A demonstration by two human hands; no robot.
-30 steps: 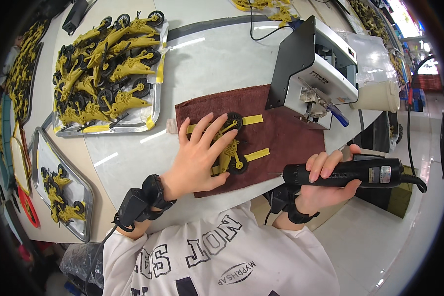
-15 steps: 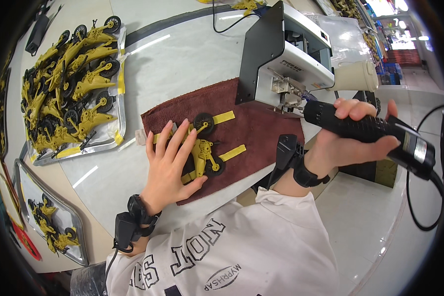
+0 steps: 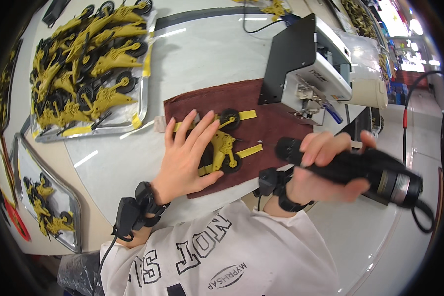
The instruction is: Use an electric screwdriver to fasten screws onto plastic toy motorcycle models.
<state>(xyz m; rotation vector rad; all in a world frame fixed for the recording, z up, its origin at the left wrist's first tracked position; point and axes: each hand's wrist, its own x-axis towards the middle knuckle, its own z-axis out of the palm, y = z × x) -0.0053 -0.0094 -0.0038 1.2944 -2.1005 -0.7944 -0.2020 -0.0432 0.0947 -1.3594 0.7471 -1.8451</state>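
My left hand (image 3: 187,150) lies with fingers stretched over a yellow toy motorcycle (image 3: 223,144) with black wheels, pressing it onto a dark red cloth (image 3: 276,126). Its palm and fingers hide part of the toy. Yellow strips (image 3: 252,151) stick out from under the wheels. My right hand (image 3: 330,155) is wrapped around a black electric screwdriver (image 3: 352,167), whose thin bit points left at the toy, a short gap away. A small bright piece, seemingly a screw, shows at the bit's tip.
Behind the cloth stands a black and white screw feeder (image 3: 293,66), with a pale cup (image 3: 370,93) to its right. A tray (image 3: 145,93) piled with yellow toy motorcycles is at the far left. A smaller tray (image 3: 76,217) holds several more. The screwdriver's cable (image 3: 406,106) hangs at right.
My right hand has brought the screwdriver away from the screw feeder, down and left toward the toy motorcycle. My left hand stays on the toy. The whole view has shifted somewhat.
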